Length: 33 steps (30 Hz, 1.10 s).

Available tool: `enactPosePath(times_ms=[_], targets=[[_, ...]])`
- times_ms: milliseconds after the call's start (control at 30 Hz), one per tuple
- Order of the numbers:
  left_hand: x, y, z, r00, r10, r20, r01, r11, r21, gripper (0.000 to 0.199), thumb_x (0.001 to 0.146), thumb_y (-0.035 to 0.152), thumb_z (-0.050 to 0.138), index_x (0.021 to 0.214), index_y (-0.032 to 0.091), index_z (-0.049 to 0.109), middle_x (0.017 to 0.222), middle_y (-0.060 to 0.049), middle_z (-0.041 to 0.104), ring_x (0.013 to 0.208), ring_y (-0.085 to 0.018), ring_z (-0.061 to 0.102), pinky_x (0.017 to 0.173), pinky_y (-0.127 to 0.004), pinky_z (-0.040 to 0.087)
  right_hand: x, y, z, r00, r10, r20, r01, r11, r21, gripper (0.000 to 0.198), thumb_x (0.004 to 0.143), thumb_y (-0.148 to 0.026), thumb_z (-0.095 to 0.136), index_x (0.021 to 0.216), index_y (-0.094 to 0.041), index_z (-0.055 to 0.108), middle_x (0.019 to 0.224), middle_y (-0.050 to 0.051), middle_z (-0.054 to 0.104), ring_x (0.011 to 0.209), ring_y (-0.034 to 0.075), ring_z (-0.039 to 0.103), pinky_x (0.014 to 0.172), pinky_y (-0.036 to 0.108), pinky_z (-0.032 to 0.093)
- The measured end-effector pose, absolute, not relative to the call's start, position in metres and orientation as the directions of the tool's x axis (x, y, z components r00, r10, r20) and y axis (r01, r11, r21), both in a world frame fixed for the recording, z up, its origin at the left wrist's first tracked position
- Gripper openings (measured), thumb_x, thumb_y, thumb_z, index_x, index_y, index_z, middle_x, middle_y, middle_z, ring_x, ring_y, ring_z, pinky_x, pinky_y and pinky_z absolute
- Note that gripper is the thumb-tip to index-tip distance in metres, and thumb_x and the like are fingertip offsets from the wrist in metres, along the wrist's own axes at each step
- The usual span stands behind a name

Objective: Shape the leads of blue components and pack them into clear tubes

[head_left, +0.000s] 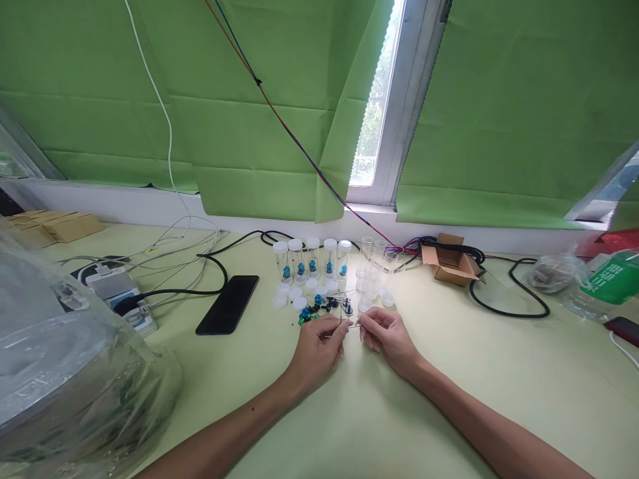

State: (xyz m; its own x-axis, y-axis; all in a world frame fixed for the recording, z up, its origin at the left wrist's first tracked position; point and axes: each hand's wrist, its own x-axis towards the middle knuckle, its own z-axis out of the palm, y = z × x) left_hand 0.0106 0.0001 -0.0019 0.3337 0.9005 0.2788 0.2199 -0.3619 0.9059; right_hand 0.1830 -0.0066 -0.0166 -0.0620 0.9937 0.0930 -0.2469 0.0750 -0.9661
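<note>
My left hand (318,347) and my right hand (388,337) meet low over the table, both closed in a pinch. A thin, pale metal-looking rod (354,326) spans the small gap between their fingertips; its ends are hidden by the fingers. Just beyond the left hand lies a pile of small black parts (332,304), with blue parts (318,299) and green parts (303,319) among them. Round white caps (279,303) are scattered behind it. Several capped clear tubes (313,256) stand in a row, each with a blue piece inside. Uncapped clear tubes (366,256) stand behind my right hand.
A black phone (228,305) lies left of the tubes, near a power strip (122,299) with cables. A large clear plastic bag (90,386) fills the near left. At right are an open cardboard box (450,263), a black cable (519,314) and a green-labelled bottle (606,279).
</note>
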Motion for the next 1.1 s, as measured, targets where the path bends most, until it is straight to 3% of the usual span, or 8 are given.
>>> enactPosePath(times_ms=[167,500,700,933,1100], targets=[[0.010,0.001,0.001,0.345,0.879,0.329,0.252,-0.425,0.870,0.046,0.093,0.037,0.051,0.053,0.016,0.058,0.058,0.000,0.050,0.057,-0.011,0.051,0.055,-0.023,0.038,0.182,-0.007,-0.016,-0.065,0.996,0.066,-0.240,0.048,-0.970,0.036,0.077,-0.045,0.074,0.065,-0.015,0.059,0.050,-0.002,0.058,0.037,0.004,0.039,0.037,0.018,0.027],[0.011,-0.001,0.002,0.360,0.848,0.389,0.248,-0.489,0.837,0.041,0.093,0.033,0.051,0.057,0.016,0.058,0.064,0.000,0.051,0.059,-0.011,0.047,0.053,-0.024,0.034,0.183,-0.006,-0.019,-0.100,0.993,0.068,-0.207,0.046,-0.977,0.041,0.082,-0.048,0.068,0.061,-0.017,0.053,0.040,-0.006,0.048,0.032,0.004,0.032,0.036,0.020,0.021],[0.010,-0.003,0.002,0.378,0.846,0.377,0.266,-0.489,0.831,0.036,0.092,0.034,0.052,0.065,0.016,0.066,0.066,-0.001,0.053,0.061,-0.012,0.047,0.052,-0.024,0.034,0.183,-0.003,-0.026,-0.103,0.990,0.094,-0.228,0.069,-0.971,0.041,0.085,-0.046,0.065,0.060,-0.017,0.054,0.036,-0.008,0.043,0.031,0.004,0.030,0.038,0.022,0.022],[0.011,-0.001,-0.001,0.376,0.863,0.337,0.229,-0.439,0.869,0.024,0.089,0.036,0.058,0.087,0.020,0.075,0.079,-0.005,0.063,0.067,-0.014,0.055,0.054,-0.022,0.041,0.183,-0.004,-0.025,-0.104,0.992,0.069,-0.211,0.045,-0.977,0.045,0.085,-0.050,0.064,0.056,-0.017,0.052,0.034,-0.007,0.041,0.030,0.005,0.029,0.037,0.022,0.023],[0.012,-0.002,-0.002,0.374,0.863,0.339,0.218,-0.437,0.872,0.026,0.088,0.037,0.058,0.085,0.020,0.076,0.076,-0.005,0.062,0.064,-0.014,0.055,0.053,-0.022,0.041,0.182,-0.005,-0.023,-0.102,0.992,0.068,-0.197,0.047,-0.979,0.048,0.085,-0.052,0.063,0.054,-0.017,0.050,0.034,-0.007,0.041,0.031,0.005,0.029,0.037,0.022,0.022]])
